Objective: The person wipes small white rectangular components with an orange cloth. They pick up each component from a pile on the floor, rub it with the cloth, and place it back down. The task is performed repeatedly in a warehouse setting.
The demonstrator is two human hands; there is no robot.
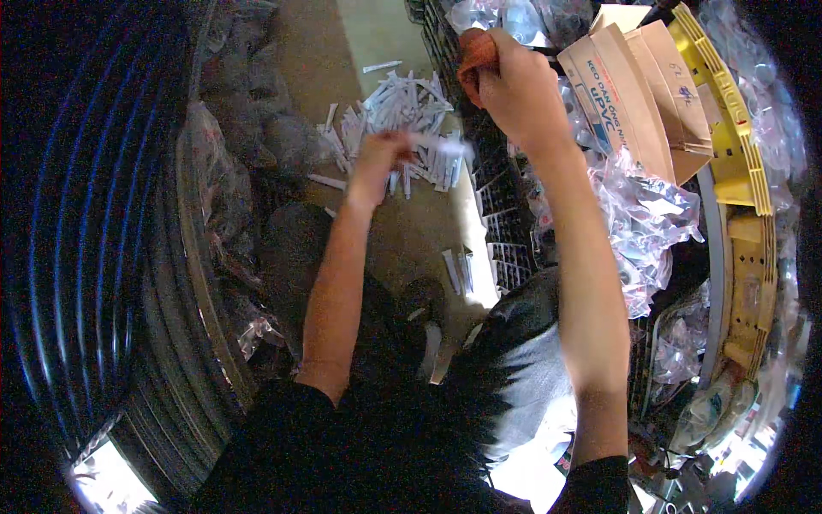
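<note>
My left hand (pixel 380 162) is blurred over a heap of small white tubes (pixel 401 106) on the floor. A blurred pale tube (pixel 440 142) extends to the right from its fingers. Up and to the right, my right hand (pixel 517 80) is closed on a bunched reddish-brown cloth (pixel 478 64), above the edge of a black plastic crate (pixel 507 221). A few more tubes (pixel 457 270) lie apart from the heap, nearer my legs.
At the right stand an open cardboard box (pixel 616 96) bearing print, yellow plastic bins (pixel 722 109) and clear plastic bags (pixel 642 218) of parts. Coils of black pipe with blue stripes (pixel 58 257) rise at the left, with more bagged items (pixel 215 160) beside them.
</note>
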